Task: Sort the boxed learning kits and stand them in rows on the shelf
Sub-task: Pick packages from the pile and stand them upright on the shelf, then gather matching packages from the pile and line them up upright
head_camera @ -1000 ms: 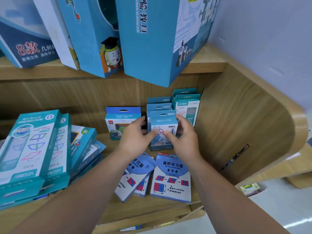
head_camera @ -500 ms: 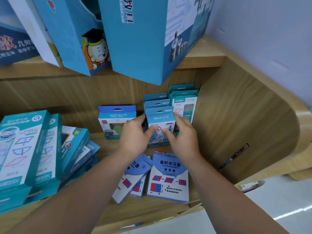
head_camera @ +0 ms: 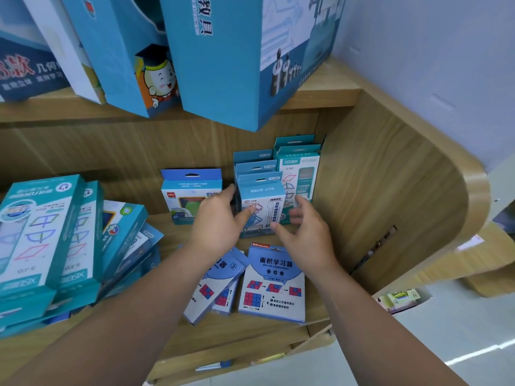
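Blue kit box (head_camera: 262, 192), long axis upright, left hand (head_camera: 214, 227) fingers gripping it, right hand (head_camera: 309, 238) fingers spread, empty

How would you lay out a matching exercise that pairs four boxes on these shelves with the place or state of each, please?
Things:
1. front CY-0131 box
2. area-learner box
3. Deli box
4. big blue box

Places or states:
A. lying flat on the lower shelf
B. standing alone against the back panel
C. on the upper shelf
D. upright at the front of its row, held by the left hand

Pairs: 1-D, 2-A, 3-B, 4-C.
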The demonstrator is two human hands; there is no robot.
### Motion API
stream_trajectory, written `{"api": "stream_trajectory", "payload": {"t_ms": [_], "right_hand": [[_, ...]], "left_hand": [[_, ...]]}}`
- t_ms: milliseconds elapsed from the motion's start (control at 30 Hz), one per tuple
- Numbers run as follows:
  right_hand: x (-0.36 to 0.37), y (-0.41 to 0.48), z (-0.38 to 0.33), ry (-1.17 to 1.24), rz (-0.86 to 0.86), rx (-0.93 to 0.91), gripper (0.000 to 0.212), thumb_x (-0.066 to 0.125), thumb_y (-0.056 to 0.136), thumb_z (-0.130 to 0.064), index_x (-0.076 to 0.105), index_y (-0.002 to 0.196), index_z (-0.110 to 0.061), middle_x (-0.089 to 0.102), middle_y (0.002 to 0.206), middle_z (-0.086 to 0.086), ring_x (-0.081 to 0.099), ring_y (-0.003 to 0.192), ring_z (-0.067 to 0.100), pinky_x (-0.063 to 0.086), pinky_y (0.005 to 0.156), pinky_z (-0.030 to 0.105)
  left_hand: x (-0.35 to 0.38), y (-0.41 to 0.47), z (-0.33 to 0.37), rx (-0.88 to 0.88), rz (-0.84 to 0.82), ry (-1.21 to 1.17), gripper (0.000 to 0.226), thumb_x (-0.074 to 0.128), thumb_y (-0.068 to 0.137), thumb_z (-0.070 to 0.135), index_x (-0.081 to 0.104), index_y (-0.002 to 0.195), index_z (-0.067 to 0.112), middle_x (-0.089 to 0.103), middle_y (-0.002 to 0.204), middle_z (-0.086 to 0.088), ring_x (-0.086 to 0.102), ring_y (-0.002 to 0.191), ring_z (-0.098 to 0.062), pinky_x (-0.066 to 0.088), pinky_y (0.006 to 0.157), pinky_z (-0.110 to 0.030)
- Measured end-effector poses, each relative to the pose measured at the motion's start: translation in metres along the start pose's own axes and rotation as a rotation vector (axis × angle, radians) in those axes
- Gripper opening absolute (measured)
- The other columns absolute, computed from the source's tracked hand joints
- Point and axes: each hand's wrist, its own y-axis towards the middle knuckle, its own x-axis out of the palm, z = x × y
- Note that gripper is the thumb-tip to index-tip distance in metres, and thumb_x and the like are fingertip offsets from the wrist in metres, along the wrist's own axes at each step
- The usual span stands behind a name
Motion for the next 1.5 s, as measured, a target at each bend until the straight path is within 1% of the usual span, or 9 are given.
{"api": "stream_trajectory", "payload": {"t_ms": [133, 267, 467, 767, 933, 1033, 1133, 1300, 1500], "right_hand": [[-0.010, -0.023, 0.002, -0.174, -0.205, -0.001, 0.086, 0.085, 0.072, -0.049, 0.046, 0.145, -0.027, 0.046, 0.135, -0.011, 0.046, 0.129, 0.011, 0.041, 0.102, 0.026], [-0.018, -0.041, 0.004, -0.491, -0.624, -0.057, 0.125, 0.078, 0.043, -0.081, 0.028, 0.151, -0.044, 0.028, 0.152, -0.014, 0.025, 0.141, 0.012, 0.030, 0.117, 0.038], [-0.018, -0.053, 0.009, -0.651, -0.626, -0.115, 0.131, 0.077, 0.045, -0.077, 0.014, 0.155, -0.041, 0.022, 0.154, -0.007, 0.023, 0.138, 0.018, 0.034, 0.114, 0.037], [-0.057, -0.062, -0.047, -0.424, -0.537, -0.137, 0.112, 0.088, 0.047, -0.062, 0.029, 0.142, -0.049, 0.035, 0.137, -0.021, 0.028, 0.127, 0.006, 0.038, 0.108, 0.033], [-0.017, -0.064, -0.079, -0.490, -0.621, -0.347, 0.107, 0.085, 0.050, -0.064, 0.030, 0.140, -0.046, 0.034, 0.141, -0.020, 0.028, 0.126, 0.006, 0.032, 0.102, 0.026], [0.017, -0.060, -0.084, -0.484, -0.617, -0.370, 0.111, 0.085, 0.052, -0.062, 0.029, 0.146, -0.040, 0.032, 0.146, -0.015, 0.026, 0.132, 0.012, 0.030, 0.105, 0.028], [0.039, -0.056, -0.083, -0.562, -0.681, -0.380, 0.116, 0.081, 0.052, -0.072, 0.026, 0.149, -0.040, 0.030, 0.151, -0.012, 0.026, 0.137, 0.018, 0.030, 0.113, 0.040], [0.046, -0.052, -0.094, -0.591, -0.688, -0.432, 0.121, 0.055, 0.041, -0.099, 0.033, 0.146, -0.044, 0.027, 0.155, -0.016, 0.022, 0.143, 0.014, 0.027, 0.116, 0.043], [0.072, -0.049, -0.147, -0.132, -0.644, -0.519, 0.055, 0.049, 0.087, -0.071, 0.055, 0.130, -0.038, 0.054, 0.131, -0.015, 0.051, 0.119, 0.006, 0.045, 0.100, 0.032]], "left_hand": [[-0.018, -0.027, -0.002, -0.025, -0.054, 0.117, 0.060, 0.071, 0.088, 0.037, 0.052, 0.141, 0.018, 0.065, 0.129, -0.001, 0.066, 0.110, -0.017, 0.056, 0.089, -0.035], [-0.041, -0.073, -0.014, -0.020, -0.218, 0.272, 0.085, 0.072, 0.070, 0.067, 0.051, 0.142, 0.026, 0.051, 0.145, 0.002, 0.046, 0.131, -0.017, 0.038, 0.106, -0.031], [-0.052, -0.115, -0.029, -0.098, -0.353, 0.421, 0.108, 0.041, 0.049, 0.084, 0.039, 0.148, 0.040, 0.021, 0.160, 0.005, 0.023, 0.143, -0.022, 0.024, 0.117, -0.038], [-0.058, -0.131, -0.049, -0.165, -0.150, 0.172, 0.076, 0.026, 0.074, 0.059, 0.062, 0.132, 0.027, 0.041, 0.153, 0.006, 0.035, 0.138, -0.016, 0.030, 0.109, -0.031], [-0.067, -0.146, -0.049, -0.232, -0.071, -0.129, 0.053, 0.035, 0.086, 0.039, 0.060, 0.132, 0.029, 0.056, 0.138, 0.011, 0.047, 0.123, -0.001, 0.033, 0.097, -0.007], [-0.078, -0.163, -0.045, -0.250, 0.010, -0.241, 0.047, 0.037, 0.088, 0.032, 0.058, 0.130, 0.038, 0.061, 0.127, 0.019, 0.051, 0.118, 0.009, 0.042, 0.101, -0.018], [-0.094, -0.180, -0.042, -0.286, 0.106, -0.203, 0.041, 0.038, 0.087, 0.037, 0.054, 0.124, 0.044, 0.057, 0.111, 0.032, 0.048, 0.108, 0.022, 0.039, 0.087, -0.004], [-0.116, -0.201, -0.048, -0.220, 0.251, 0.030, 0.037, 0.052, 0.079, 0.052, 0.069, 0.108, 0.035, 0.068, 0.100, 0.022, 0.059, 0.095, 0.008, 0.047, 0.078, -0.012], [-0.148, -0.210, -0.020, -0.030, 0.617, 0.197, 0.019, 0.062, 0.083, 0.035, 0.067, 0.074, 0.020, 0.060, 0.066, 0.012, 0.055, 0.061, -0.005, 0.045, 0.056, -0.020]]}}
